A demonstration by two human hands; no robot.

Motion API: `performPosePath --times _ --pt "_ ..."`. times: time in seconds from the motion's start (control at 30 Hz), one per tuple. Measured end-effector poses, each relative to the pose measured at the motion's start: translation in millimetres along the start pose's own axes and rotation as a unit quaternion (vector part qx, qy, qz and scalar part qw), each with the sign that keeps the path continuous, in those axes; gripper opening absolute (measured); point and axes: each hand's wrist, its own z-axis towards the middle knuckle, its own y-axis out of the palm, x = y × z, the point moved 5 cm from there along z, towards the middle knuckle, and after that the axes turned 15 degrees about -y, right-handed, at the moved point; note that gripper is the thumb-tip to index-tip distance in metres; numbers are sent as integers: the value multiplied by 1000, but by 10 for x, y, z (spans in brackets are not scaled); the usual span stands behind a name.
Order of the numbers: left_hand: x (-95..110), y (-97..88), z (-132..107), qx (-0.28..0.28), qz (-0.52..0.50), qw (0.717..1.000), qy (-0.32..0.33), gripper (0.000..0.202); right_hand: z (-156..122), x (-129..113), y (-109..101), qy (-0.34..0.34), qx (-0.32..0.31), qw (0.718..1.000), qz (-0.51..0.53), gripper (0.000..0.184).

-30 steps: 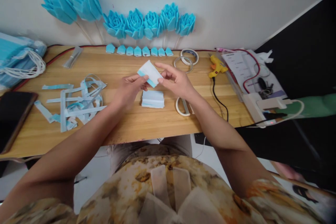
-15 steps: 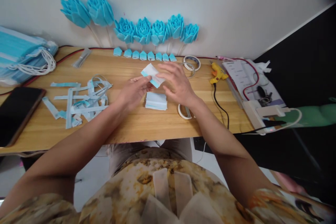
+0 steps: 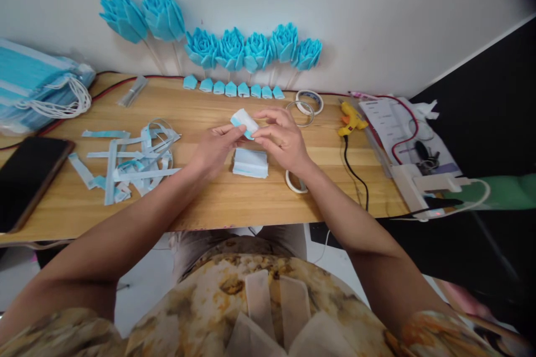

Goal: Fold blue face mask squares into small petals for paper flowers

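Observation:
A small piece of blue-and-white mask fabric (image 3: pixel 244 120) is held above the table between my two hands. My left hand (image 3: pixel 218 148) pinches its left lower edge between thumb and fingers. At the right edge, the thumb and fingertips of my right hand (image 3: pixel 283 139) close on the same piece, which looks partly folded over. Just below the hands lies a stack of cut pale-blue fabric pieces (image 3: pixel 250 163). Behind them, several small folded blue petals (image 3: pixel 230 89) stand in a row near the wall.
Blue fabric flowers on sticks (image 3: pixel 232 49) lean on the wall. Fabric strips (image 3: pixel 111 173), a phone (image 3: pixel 31 181) and packed masks (image 3: pixel 37 86) are at left. Tape rolls (image 3: pixel 310 101), a yellow glue gun (image 3: pixel 350 119) and a power strip (image 3: pixel 408 189) are at right.
My right hand has closed from spread fingers onto the fabric piece's right edge. The piece now looks smaller and folded over. My left hand keeps its pinch.

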Motion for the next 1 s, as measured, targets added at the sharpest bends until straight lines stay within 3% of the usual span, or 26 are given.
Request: performPosePath --times 0.13,0.27,0.4,0.57,0.7,0.83,0.93,1.0 --pt "-2 -21 -5 17 6 1000 1 18 -44 11 22 58 45 996 42 11" --pt "6 -22 5 15 -10 1000 0 19 -41 -11 20 61 52 995 63 12" --pt "7 -28 20 3 -11 1000 4 18 -45 60 -8 126 69 973 178 32" --pt "15 -32 -14 34 89 995 5 21 -114 209 87 196 54 949 242 49" --pt "59 -17 -48 65 118 991 3 24 -143 214 114 175 78 964 185 44" --pt "59 -9 -26 48 72 996 -13 19 -94 119 2 124 74 985 98 38" --pt "56 -5 -14 6 12 1000 -11 18 1 -3 -108 0 24 1000 4 43" --pt "53 3 -18 -20 -20 1000 -14 19 38 -59 -118 -80 -27 996 -43 47"
